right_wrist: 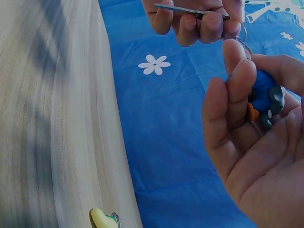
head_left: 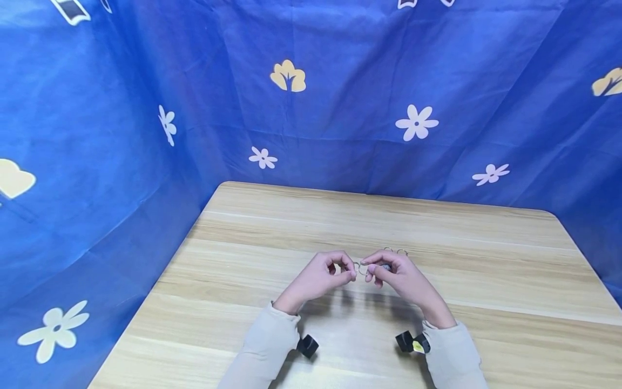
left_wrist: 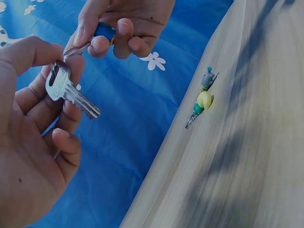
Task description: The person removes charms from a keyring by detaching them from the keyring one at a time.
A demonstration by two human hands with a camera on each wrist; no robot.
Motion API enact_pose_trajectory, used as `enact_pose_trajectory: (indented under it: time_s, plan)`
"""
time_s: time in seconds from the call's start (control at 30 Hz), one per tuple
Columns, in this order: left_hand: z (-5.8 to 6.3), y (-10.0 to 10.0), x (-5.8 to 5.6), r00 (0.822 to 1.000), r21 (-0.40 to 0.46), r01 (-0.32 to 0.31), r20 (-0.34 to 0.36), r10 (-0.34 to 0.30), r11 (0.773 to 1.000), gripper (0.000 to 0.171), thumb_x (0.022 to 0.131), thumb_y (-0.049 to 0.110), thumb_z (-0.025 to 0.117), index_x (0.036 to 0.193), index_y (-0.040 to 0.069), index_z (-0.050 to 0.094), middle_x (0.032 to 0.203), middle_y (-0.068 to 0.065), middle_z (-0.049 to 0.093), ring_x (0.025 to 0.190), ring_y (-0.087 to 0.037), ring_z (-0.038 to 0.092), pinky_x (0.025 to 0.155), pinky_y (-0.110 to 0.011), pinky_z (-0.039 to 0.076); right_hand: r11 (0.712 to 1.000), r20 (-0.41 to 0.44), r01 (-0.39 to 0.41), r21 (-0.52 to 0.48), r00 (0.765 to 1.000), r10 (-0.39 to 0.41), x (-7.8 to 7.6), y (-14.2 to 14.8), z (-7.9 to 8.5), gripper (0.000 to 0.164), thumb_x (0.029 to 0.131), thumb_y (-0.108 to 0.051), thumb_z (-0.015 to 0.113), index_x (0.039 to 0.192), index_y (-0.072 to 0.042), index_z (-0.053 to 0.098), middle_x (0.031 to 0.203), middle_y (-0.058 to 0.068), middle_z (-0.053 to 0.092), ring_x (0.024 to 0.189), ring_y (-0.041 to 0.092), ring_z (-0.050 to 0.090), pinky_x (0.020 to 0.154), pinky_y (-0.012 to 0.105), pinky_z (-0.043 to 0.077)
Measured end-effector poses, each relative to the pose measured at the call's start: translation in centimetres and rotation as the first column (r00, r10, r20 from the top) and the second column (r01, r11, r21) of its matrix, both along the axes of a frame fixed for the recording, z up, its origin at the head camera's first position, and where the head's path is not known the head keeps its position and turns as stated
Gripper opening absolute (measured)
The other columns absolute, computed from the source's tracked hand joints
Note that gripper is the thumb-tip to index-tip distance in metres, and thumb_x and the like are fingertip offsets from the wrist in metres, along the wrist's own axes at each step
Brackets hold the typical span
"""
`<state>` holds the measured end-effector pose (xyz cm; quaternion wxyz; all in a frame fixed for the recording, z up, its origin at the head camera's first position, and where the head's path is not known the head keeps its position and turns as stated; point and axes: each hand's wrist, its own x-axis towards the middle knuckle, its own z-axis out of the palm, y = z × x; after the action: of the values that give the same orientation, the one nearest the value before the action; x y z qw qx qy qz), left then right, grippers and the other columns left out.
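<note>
My left hand (head_left: 332, 273) pinches a silver key (left_wrist: 59, 83) near its head, between thumb and fingertips, with the notched blade pointing away from the fingers. Facing it, my right hand (head_left: 396, 274) grips a small blue and grey figure keychain (right_wrist: 262, 97) with an orange detail, partly hidden by the fingers. Between the two hands a thin metal ring (right_wrist: 244, 40) runs from the keychain toward the key. Both hands are raised over the wooden table (head_left: 437, 227), fingertips close together. Whether the key is threaded on the ring I cannot tell.
More keychains lie on the table beyond the right hand: a grey figure (left_wrist: 208, 78) and a yellow and green one (left_wrist: 204, 99) with metal links. Blue flowered cloth (head_left: 340, 135) hangs along the table's back and left sides.
</note>
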<state>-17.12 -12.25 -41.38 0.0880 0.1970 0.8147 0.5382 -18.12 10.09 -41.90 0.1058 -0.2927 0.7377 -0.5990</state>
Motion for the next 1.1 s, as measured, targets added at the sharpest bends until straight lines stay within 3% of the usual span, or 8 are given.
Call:
enact_pose_trajectory:
  time_s: [0.2,0.33,0.6,0.73,0.97,1.1]
  plan:
    - [-0.5,-0.21,-0.5,0.996,-0.012,-0.076,-0.057,0.075,0.997,0.004,0.088,0.016,0.064,0.088,0.012,0.066,0.085,0.0,0.067,0.078,-0.007,0.055,0.068,-0.02,0.04,0.998,-0.045,-0.025,-0.056,0.999,0.023,0.13,0.27,0.05,0.015,0.096,0.0,0.051,0.104,0.006,0.062,0.083,0.001,0.066,0.068,0.009,0.061,0.066,0.026,0.054]
    - [-0.58,-0.32,-0.64,0.995,0.022,-0.065,-0.072,0.067,0.998,0.005,0.089,0.014,0.063,0.09,0.009,0.065,0.096,-0.007,0.069,0.084,-0.014,0.057,0.075,-0.023,0.044,0.998,-0.016,0.011,-0.054,1.0,-0.012,0.11,0.55,0.19,0.016,0.097,-0.002,0.051,0.105,0.007,0.06,0.089,-0.004,0.066,0.079,0.007,0.064,0.075,0.025,0.055]
    - [-0.59,-0.22,-0.68,0.992,0.004,-0.046,-0.115,0.046,0.999,0.006,0.089,0.01,0.057,0.087,0.008,0.063,0.108,-0.006,0.069,0.106,-0.02,0.06,0.097,-0.041,0.041,0.984,-0.061,0.15,0.096,0.988,-0.145,-0.08,0.86,0.09,0.014,0.097,-0.014,0.056,0.101,-0.007,0.066,0.102,0.005,0.069,0.098,0.005,0.061,0.09,0.029,0.048]
    - [-0.59,-0.22,-0.73,0.992,-0.003,-0.028,-0.123,0.028,1.0,0.006,0.089,0.011,0.058,0.089,0.01,0.064,0.106,-0.005,0.069,0.104,-0.018,0.06,0.097,-0.041,0.042,0.978,-0.08,0.171,0.118,0.983,-0.163,-0.2,0.79,0.04,0.012,0.097,-0.015,0.057,0.099,-0.009,0.067,0.1,0.007,0.069,0.097,0.006,0.061,0.091,0.031,0.047]
    - [-0.49,-0.29,-0.74,0.996,-0.038,-0.009,-0.083,0.005,0.999,0.007,0.092,0.016,0.06,0.092,0.013,0.066,0.096,0.0,0.07,0.084,-0.012,0.058,0.079,-0.028,0.047,0.973,-0.073,0.187,0.138,0.981,-0.178,-0.39,0.82,0.09,0.012,0.096,-0.015,0.058,0.099,-0.007,0.066,0.1,0.009,0.068,0.092,0.007,0.062,0.085,0.024,0.049]
    - [-0.33,-0.34,-0.78,0.995,-0.057,-0.002,-0.096,-0.003,0.998,0.008,0.091,0.015,0.058,0.093,0.012,0.066,0.098,-0.001,0.071,0.088,-0.014,0.06,0.082,-0.027,0.047,0.97,-0.052,0.188,0.157,0.982,-0.182,-0.7,0.91,0.09,0.013,0.096,-0.016,0.058,0.099,-0.006,0.066,0.099,0.01,0.066,0.086,0.011,0.061,0.077,0.023,0.049]
